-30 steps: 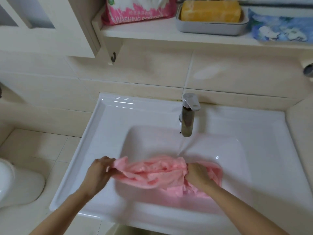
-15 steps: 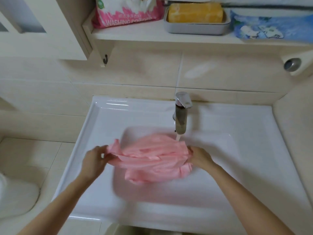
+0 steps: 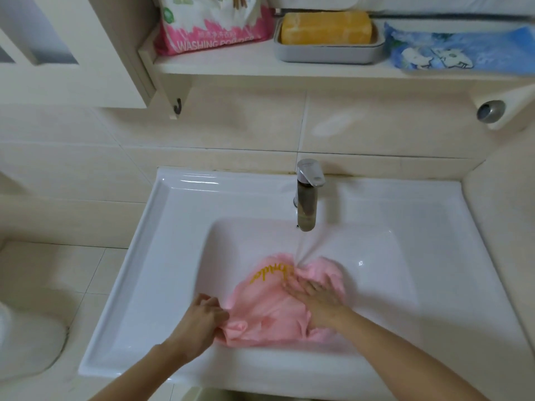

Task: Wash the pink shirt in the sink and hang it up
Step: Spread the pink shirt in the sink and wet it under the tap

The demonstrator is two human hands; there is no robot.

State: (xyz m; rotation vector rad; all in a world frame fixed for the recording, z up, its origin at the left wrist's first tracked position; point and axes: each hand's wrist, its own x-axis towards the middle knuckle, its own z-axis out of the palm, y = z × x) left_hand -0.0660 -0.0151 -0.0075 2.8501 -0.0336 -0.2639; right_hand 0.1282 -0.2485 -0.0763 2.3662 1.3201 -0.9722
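Down in the basin of the sink [image 3: 173, 256], toward its front edge, the pink shirt [image 3: 269, 311] lies bunched, yellow lettering facing up. Water runs from the tap [image 3: 307, 198] onto the shirt's back edge. My left hand [image 3: 199, 322] is closed on the shirt's front left corner, fingers curled round a fold. My right hand [image 3: 321, 299] lies flat and spread on the cloth, pressing, gripping nothing. On the shelf [image 3: 260, 68] above stand a washing powder bag [image 3: 211, 24], a soap bar [image 3: 325, 27] in its dish [image 3: 327, 53], and a blue packet [image 3: 460, 50].
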